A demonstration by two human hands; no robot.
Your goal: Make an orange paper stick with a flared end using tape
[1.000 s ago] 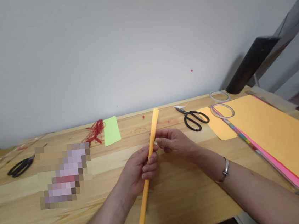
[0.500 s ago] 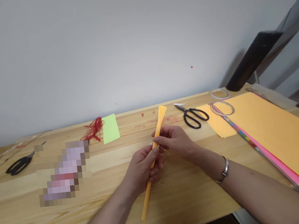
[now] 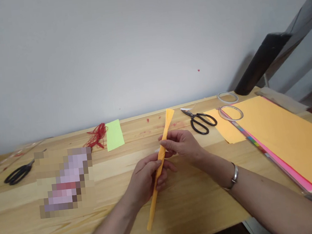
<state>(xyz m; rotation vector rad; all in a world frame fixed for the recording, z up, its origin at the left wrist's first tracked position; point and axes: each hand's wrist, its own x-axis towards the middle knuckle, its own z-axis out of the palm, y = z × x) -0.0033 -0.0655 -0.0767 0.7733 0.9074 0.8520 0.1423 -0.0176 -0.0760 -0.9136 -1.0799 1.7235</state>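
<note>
A long, narrow strip of orange paper (image 3: 152, 208), gathered along its length and flared at the top, slants across the middle of the head view. My left hand (image 3: 147, 177) is closed around its middle, the thumb lying along the paper. Just above, my right hand (image 3: 182, 143) pinches the strip below the flared end between thumb and fingers. A small white bit (image 3: 157, 150) shows beside the paper between the two hands; what it is I cannot make out. Black-handled scissors (image 3: 199, 121) lie just beyond my right hand.
On the wooden table (image 3: 106, 226) lie green paper (image 3: 115, 135), red string (image 3: 100, 134), a second pair of scissors (image 3: 18, 174) and a blurred-out object (image 3: 70, 174). To the right are orange sheets (image 3: 286, 136), two tape rolls (image 3: 230, 113) and a dark cylinder (image 3: 262, 65) against the wall.
My left hand has slid slightly down the orange strip and its fingers have loosened a little. More of the paper shows between the hands. The right hand keeps its pinch.
</note>
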